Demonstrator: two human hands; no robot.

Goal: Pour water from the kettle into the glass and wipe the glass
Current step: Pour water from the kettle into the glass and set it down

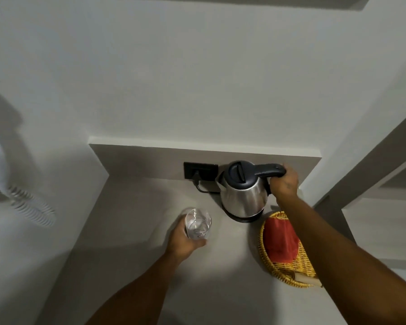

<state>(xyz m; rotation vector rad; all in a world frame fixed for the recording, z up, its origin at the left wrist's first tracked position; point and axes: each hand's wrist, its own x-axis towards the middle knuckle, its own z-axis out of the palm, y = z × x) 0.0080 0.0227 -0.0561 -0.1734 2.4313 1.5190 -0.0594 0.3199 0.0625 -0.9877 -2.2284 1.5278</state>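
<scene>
grey counter [136, 266] | left hand [182, 242] grips glass [198, 223] | right hand [284, 181] grips kettle [244, 191] handle

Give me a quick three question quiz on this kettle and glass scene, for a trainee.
1. True or false: the kettle is tipped over the glass.
2. Which hand holds the glass: A left, B right?
3. What lies in the basket?

Key
1. False: it stands upright on its base, lid shut, apart from the glass.
2. A: the left hand has its grip round the glass; the right hand grips the kettle handle.
3. A red cloth.
</scene>
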